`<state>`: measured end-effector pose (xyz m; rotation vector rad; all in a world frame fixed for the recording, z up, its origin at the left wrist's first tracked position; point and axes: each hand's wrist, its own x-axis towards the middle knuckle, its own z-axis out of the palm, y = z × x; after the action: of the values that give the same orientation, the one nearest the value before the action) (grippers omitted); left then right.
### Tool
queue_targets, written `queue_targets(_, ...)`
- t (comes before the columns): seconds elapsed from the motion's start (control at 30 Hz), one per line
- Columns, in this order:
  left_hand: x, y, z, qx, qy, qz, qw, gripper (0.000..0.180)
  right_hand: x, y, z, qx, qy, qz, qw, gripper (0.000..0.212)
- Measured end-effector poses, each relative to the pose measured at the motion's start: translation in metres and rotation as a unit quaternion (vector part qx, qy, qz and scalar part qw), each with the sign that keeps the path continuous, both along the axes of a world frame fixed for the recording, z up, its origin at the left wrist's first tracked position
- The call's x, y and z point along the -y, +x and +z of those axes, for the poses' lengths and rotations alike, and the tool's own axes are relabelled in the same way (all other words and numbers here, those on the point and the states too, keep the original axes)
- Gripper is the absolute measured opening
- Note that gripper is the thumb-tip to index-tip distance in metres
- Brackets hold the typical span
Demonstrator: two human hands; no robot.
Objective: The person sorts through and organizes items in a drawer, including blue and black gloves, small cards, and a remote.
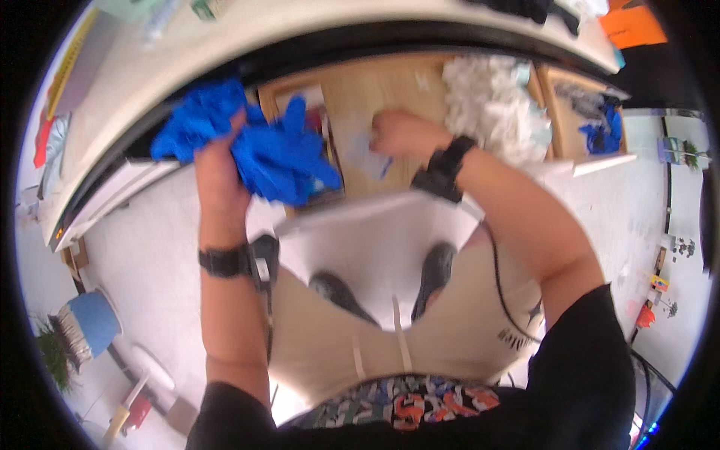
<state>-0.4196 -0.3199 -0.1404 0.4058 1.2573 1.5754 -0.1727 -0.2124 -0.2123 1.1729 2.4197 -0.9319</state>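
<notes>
My left hand (219, 161) is closed around a loose bunch of blue gloves (277, 157), which look like thin disposable ones. The bunch spreads to both sides of the hand and hangs over the left end of an open wooden drawer (375, 86). Above the drawer's middle, my right hand (401, 133) has its fingers curled in and is slightly blurred. Beside those fingers lies a pale, see-through piece (358, 154) with a small blue bit (387, 168) near it. Whatever the right fingers hold is too blurred to tell.
A heap of white crumpled gloves or cloth (495, 112) fills the drawer's right part. Another compartment (585, 154) farther right holds grey and blue items. A white tabletop (300, 30) runs above the drawer. My knees and shoes (435, 274) are below its front panel (375, 214).
</notes>
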Motion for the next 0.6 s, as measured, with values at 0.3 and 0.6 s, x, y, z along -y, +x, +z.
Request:
queue_targets(0.3,-0.005,0.04,0.014,0.015,0.002,-0.028,0.999,0.038,0.024,-0.018,0.004,0.001,-0.138,-0.051,0.989,0.044)
queue_targets(0.6,-0.007,0.025,0.015,0.017,-0.012,0.013,1.0,0.031,0.045,-0.022,0.008,-0.003,-0.143,0.058,0.988,0.036)
